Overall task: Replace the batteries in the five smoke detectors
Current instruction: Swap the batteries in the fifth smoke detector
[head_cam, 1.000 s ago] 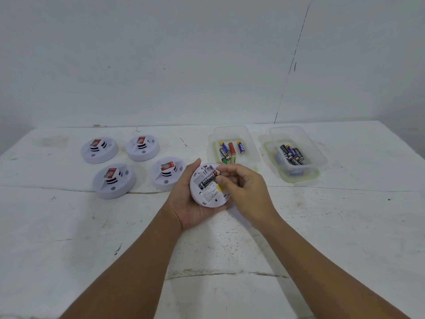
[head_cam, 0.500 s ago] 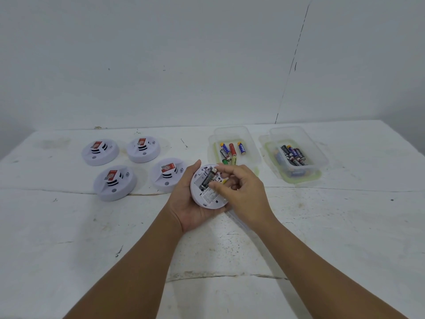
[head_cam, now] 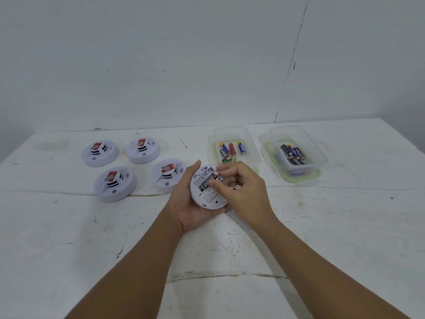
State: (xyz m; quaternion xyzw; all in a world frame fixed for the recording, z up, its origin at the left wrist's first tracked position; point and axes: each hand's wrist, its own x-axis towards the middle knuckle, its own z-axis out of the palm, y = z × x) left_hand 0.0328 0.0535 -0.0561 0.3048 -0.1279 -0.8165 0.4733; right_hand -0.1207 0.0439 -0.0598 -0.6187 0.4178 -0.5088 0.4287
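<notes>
One smoke detector (head_cam: 208,196), light rigid plastic, lies back-up cradled in the left hand (head_cam: 190,203); the right hand (head_cam: 241,187) pinches its black battery (head_cam: 208,182) (small, smooth, probably slippery) near the ends.

Left hand (head_cam: 192,207) cradles an overturned smoke detector (head_cam: 208,192). Right hand (head_cam: 243,189) pinches a black battery (head_cam: 208,182) in its compartment. Four detectors (head_cam: 114,183) rest on the table (head_cam: 69,238).
</notes>
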